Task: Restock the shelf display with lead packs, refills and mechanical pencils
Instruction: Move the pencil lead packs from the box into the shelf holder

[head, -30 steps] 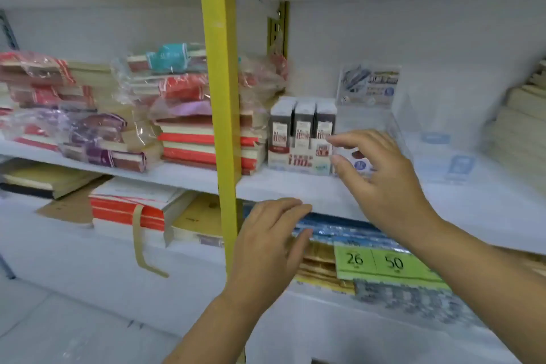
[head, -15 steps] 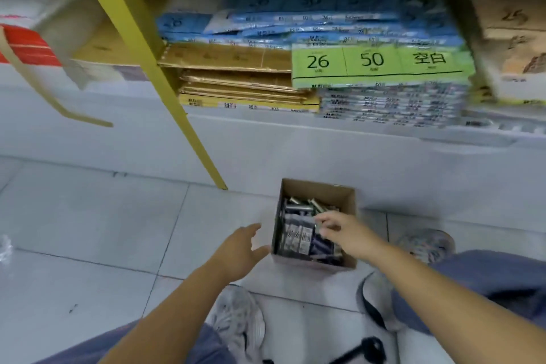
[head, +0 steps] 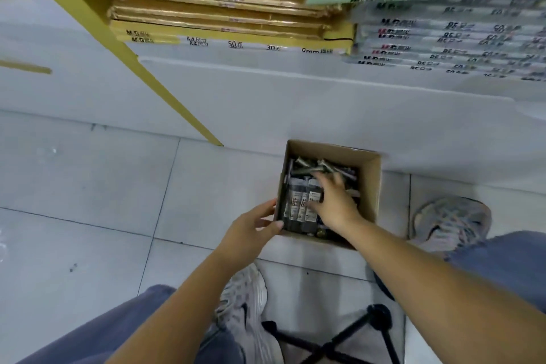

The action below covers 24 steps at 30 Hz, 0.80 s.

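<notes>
Head view | left hand grips box corner | right hand over packs, blurred, grasp unclear

Box: matt brown cardboard. Packs inside: glossy, probably plastic, though blurred. Floor: smooth pale tile, slight sheen. Shoes: grey mesh cloth. Trousers: blue cloth.

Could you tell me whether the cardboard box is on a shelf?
No, the cardboard box stands on the tiled floor.
</notes>
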Each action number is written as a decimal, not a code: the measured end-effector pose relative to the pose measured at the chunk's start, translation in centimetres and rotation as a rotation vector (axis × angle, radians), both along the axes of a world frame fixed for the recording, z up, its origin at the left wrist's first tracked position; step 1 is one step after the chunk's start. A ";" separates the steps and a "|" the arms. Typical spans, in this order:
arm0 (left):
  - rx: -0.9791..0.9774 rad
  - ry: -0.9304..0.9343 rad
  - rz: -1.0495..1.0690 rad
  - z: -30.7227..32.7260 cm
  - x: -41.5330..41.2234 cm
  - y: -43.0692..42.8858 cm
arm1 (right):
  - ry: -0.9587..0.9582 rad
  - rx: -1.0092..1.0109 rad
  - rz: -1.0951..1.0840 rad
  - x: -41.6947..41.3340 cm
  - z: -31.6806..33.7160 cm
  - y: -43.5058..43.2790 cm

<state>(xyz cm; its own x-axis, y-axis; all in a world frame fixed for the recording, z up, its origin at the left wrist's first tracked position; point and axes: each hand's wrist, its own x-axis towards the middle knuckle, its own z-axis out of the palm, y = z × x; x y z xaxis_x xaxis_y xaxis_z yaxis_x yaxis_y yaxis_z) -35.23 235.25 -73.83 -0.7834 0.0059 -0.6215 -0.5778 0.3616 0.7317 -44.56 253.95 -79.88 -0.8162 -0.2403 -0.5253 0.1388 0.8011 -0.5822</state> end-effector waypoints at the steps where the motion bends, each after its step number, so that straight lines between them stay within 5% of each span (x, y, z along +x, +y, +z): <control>1: -0.001 -0.004 -0.003 0.0 0.1 0.0 | 0.015 0.012 0.014 0.0 -0.2 0.0; 24: 0.019 -0.035 0.019 -0.3 0.2 -0.1 | -0.087 -0.051 0.191 -2.5 -0.1 -1.4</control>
<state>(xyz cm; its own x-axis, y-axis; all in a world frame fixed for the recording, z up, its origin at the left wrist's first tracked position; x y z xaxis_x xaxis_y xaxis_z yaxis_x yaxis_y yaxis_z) -35.01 235.16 -74.16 -0.7614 0.0035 -0.6482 -0.6094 0.3369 0.7177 -47.11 252.58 -80.03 -0.7055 -0.4140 -0.5751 0.0390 0.7877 -0.6148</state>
